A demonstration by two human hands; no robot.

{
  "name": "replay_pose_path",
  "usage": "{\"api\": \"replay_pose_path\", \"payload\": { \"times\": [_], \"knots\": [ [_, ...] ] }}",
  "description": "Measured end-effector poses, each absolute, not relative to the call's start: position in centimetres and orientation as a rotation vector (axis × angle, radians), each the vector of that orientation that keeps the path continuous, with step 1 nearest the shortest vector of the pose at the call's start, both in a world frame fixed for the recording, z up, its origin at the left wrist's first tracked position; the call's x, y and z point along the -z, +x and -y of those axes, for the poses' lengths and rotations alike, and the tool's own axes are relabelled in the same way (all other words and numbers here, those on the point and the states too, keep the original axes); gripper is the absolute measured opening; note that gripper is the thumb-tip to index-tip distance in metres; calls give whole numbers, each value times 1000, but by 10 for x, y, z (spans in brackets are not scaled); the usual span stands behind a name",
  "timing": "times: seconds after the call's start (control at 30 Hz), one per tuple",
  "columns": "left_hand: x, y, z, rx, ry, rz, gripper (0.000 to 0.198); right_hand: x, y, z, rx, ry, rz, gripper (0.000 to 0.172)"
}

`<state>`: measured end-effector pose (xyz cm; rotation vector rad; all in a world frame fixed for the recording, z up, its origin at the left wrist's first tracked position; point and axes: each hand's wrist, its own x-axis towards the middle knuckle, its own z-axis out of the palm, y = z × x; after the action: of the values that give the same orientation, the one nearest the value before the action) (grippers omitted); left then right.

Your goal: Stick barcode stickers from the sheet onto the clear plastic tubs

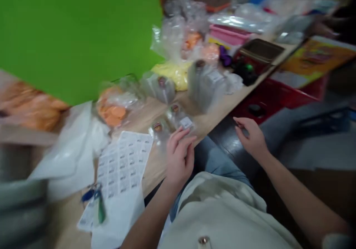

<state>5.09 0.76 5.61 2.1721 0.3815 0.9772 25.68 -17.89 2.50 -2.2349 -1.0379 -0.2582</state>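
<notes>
Plastic packet (180, 119), clear and white-labelled, lies at twelve o'clock from the relaxed, ungripping left hand (179, 154): steady it flat with light fingertip pressure; right hand (252, 137), three o'clock, shows bent fingers, grip indeterminate

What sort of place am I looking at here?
Probably a small packing workshop, though blur hides detail: the long table holds sheets of label-like prints, small clear packets and a plastic bag of orange items.
</notes>
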Motion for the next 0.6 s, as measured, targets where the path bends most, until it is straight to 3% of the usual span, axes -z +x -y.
{"api": "replay_pose_path", "payload": {
  "times": [0.17,0.37,0.6],
  "knots": [
    [-44,87,29,-691,2035,75,24,-14,205,268,354,-2395,560,31],
    [-8,98,62,-397,2051,186,22,3,214,317,279,-2501,182,34],
    [64,120,77,89,2321,63,25,90,287,351,-251,-2554,-61,31]
  ]
}}
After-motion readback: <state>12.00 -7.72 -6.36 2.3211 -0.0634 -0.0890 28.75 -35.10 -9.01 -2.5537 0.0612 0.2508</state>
